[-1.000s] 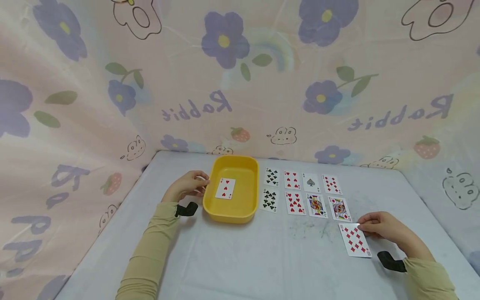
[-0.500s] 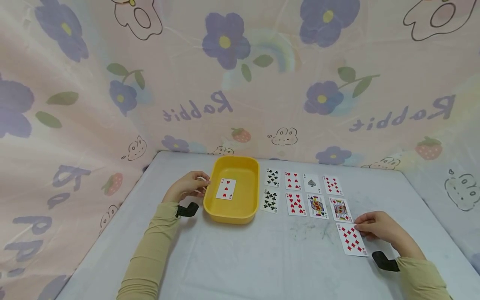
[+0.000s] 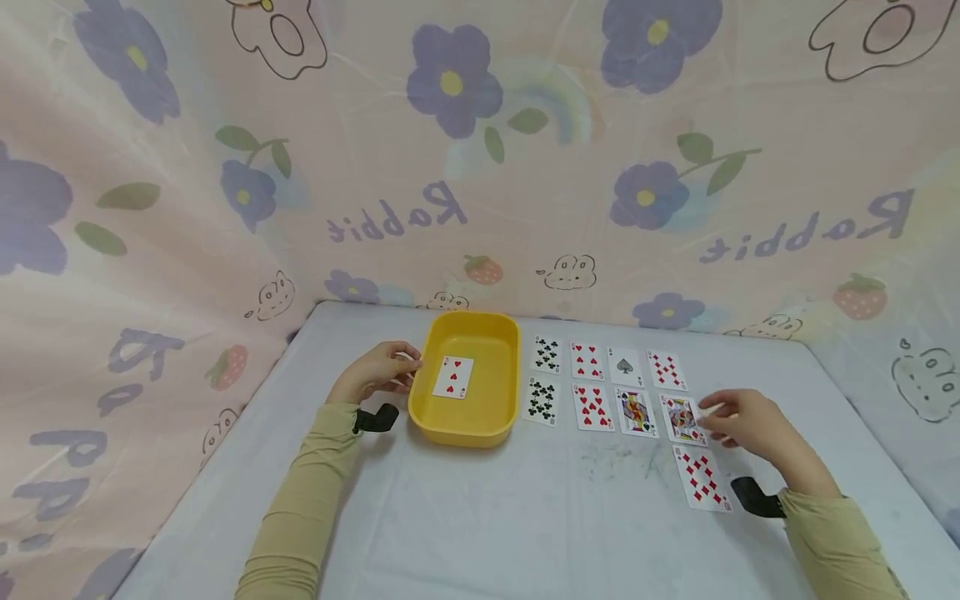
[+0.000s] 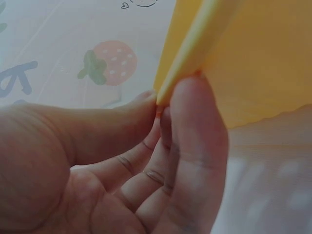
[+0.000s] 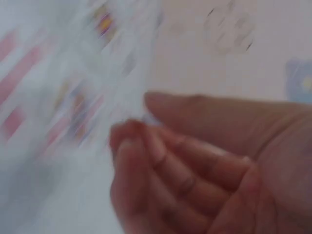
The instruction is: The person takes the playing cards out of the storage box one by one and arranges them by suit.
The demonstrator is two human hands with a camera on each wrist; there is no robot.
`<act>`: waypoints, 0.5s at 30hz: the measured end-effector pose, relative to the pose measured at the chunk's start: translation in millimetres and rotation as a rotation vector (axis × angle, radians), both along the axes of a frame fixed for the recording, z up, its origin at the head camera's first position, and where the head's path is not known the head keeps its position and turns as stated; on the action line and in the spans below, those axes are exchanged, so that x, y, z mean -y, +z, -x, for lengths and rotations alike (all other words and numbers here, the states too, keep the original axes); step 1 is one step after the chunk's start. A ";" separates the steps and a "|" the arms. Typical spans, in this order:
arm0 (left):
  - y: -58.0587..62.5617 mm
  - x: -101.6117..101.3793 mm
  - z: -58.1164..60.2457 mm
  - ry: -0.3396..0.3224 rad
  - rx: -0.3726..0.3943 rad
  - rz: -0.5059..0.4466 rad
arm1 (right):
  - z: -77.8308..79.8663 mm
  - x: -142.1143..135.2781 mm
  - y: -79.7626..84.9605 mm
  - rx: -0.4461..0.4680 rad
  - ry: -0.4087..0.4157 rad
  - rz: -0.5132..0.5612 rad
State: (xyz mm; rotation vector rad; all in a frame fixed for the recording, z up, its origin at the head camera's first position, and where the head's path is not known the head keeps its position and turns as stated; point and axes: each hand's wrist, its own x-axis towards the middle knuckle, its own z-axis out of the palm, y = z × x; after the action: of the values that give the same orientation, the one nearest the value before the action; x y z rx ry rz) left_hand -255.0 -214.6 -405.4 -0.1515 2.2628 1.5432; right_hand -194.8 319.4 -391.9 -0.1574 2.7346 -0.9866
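On the left, my left hand (image 3: pixel 375 371) pinches the rim of a yellow plastic tray (image 3: pixel 489 437) between thumb and fingers; the left wrist view shows this grip close up. A three-of-hearts playing card (image 3: pixel 453 377) lies face up inside. My right hand (image 3: pixel 753 425) is over the right end of the card rows, fingers loosely bent and holding nothing. Its fingertips overlap the edge of a diamonds face card (image 3: pixel 682 419) in the head view. Just below that lies a many-pipped diamonds card (image 3: pixel 702 478), flat on the table.
Right of the tray, face-up cards lie in two rows, among them clubs cards (image 3: pixel 541 400), hearts cards (image 3: pixel 593 407), an ace of spades (image 3: pixel 625 367) and another diamonds card (image 3: pixel 667 370). A patterned cloth (image 3: pixel 525 192) hangs behind the white table (image 3: pixel 480 525).
My right hand slid the many-pipped diamonds card slightly left to below the face card, let go of it and moved up beside the face card. My left hand stays at the tray.
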 end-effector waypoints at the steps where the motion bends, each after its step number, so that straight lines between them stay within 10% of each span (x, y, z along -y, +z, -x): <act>1: 0.0 1.4 -0.2 0.000 -0.002 0.001 | 4.5 11.5 6.9 -0.020 0.038 0.023; 15: -0.4 -0.6 1.1 0.001 -0.010 -0.012 | 78.2 200.5 77.2 -0.002 0.465 0.261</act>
State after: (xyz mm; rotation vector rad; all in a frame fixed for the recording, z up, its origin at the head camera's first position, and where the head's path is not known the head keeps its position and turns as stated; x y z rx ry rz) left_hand -256.2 -214.0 -405.9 -0.1426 2.2613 1.5608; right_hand -273.0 118.8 -314.7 -0.7956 2.3858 -1.1828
